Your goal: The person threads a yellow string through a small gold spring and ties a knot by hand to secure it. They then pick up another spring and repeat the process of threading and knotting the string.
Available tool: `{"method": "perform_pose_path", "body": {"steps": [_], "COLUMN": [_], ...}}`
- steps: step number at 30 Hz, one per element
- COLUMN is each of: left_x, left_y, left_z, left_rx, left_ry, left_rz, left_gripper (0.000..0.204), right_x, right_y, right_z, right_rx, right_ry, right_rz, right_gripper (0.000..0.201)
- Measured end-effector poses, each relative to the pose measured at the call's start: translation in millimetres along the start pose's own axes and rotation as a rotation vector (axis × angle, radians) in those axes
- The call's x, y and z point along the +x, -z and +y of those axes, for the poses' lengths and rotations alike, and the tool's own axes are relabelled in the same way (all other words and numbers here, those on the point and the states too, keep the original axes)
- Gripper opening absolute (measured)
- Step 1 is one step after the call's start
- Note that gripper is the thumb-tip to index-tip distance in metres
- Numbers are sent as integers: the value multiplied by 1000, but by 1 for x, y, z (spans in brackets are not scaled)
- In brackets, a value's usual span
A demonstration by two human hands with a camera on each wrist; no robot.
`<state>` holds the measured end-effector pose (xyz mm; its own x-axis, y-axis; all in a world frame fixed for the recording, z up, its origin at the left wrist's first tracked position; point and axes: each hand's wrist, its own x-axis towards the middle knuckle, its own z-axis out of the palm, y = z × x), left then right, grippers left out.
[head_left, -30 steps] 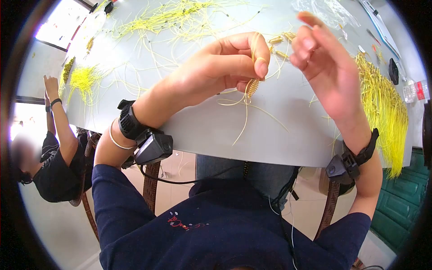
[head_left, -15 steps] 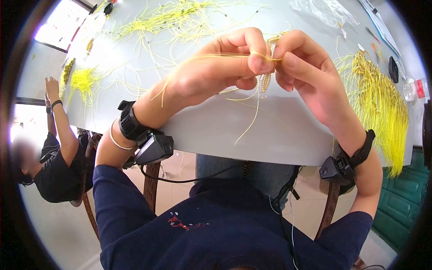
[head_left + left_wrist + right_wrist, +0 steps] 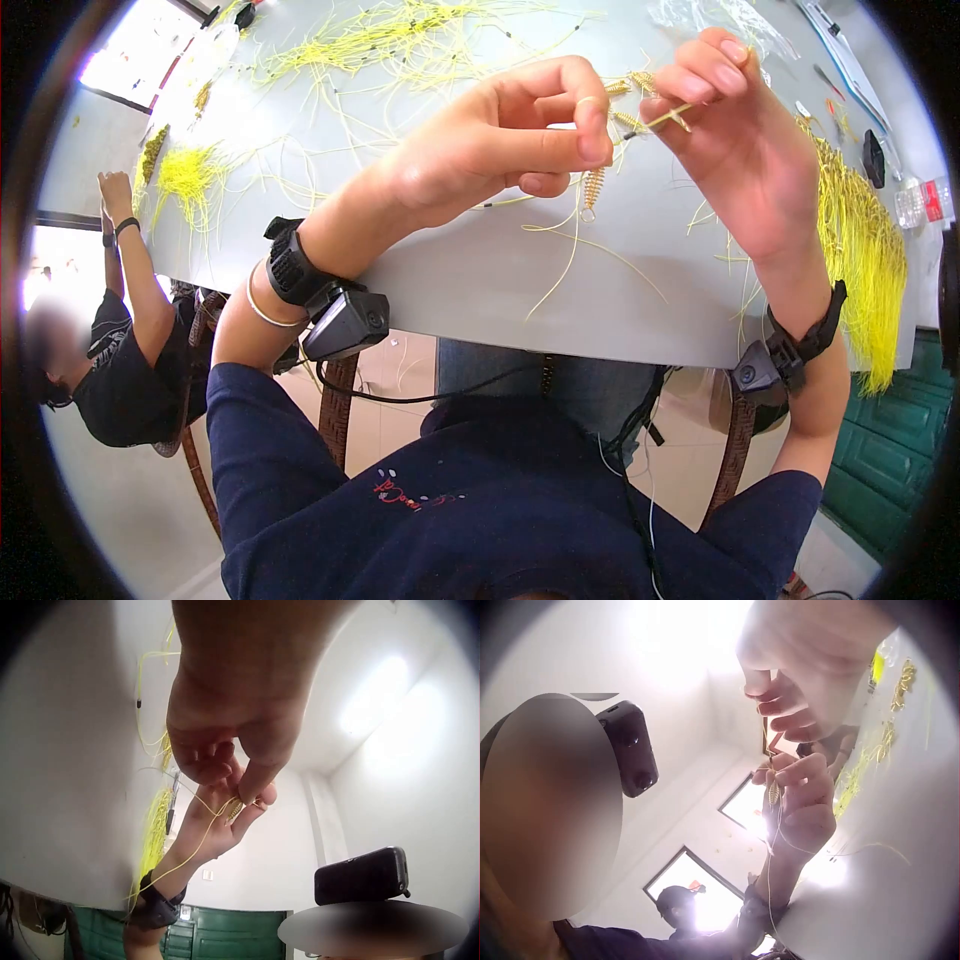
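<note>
Between thumb and fingertips, my left hand [image 3: 500, 145] pinches a small gold spring coil [image 3: 593, 188], which hangs below the fingers with a ring at its lower end. Thin yellow line [image 3: 196, 851] trails down from the coil in the left wrist view. My right hand [image 3: 745, 150] is raised to the right, its fingers curled, holding a yellow strand [image 3: 668, 117] that points toward the left hand. In the right wrist view, the strand runs up from the coil [image 3: 774, 795] to the right fingertips.
Tangled yellow lines [image 3: 370, 50] spread over the back of the grey table [image 3: 480, 300]. More gold coils [image 3: 640, 80] lie just beyond the hands. At the right hangs a thick bundle of yellow lines [image 3: 865, 290]; a bottle [image 3: 922, 203] lies beside it. Another person [image 3: 130, 340] sits at the left.
My right hand came in to the left hand, took the yellow strand, then drew away up and to the right with it. The left hand has stayed on the coil.
</note>
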<state>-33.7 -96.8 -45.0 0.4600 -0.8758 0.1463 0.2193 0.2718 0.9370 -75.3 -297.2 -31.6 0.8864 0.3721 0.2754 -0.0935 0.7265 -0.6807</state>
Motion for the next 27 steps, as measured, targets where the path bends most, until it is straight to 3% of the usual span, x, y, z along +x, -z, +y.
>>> {"method": "perform_pose_path", "body": {"steps": [1,3,4,5,6,8,10,16,20,22,25,27], "left_x": [0,-2,-2,-4,-4,-3,0,-3,-3,-3,-2,1], "left_y": [-3,-10,-6,-9,-12,-14,-11,-13,-17,-16,-19,-19], "left_z": [5,18,0,-4,-1,5,7,4,5,1,4,2], "left_rx": [0,345,417,331,317,305,568,558,456,524,609,573], "left_ry": [0,270,203,345,359,372,275,149,202,27,-39,-70], "left_rz": [0,65,-50,-47,-88,-127,-270,-226,-203,-171,-148,-129], "left_gripper": [12,23,42,47,45,42,32,21,18,18,27,27], "right_x": [1,2,2,1,0,0,0,-3,-6,-7,-7,-5], "right_y": [3,6,6,5,5,15,16,2,-9,-10,-11,-8], "right_z": [-2,-5,-4,-2,-1,4,7,15,16,16,11,1], "right_rx": [0,-31,-31,-44,-58,-9,42,12,-82,-123,-129,-314], "right_ry": [0,38,37,41,46,1,-46,-46,-79,-86,-74,97], "right_rz": [0,-141,-142,-75,-8,-38,-68,-105,-32,-8,-67,-250], "right_gripper": [8,4,4,5,6,11,17,17,10,11,12,14]}}
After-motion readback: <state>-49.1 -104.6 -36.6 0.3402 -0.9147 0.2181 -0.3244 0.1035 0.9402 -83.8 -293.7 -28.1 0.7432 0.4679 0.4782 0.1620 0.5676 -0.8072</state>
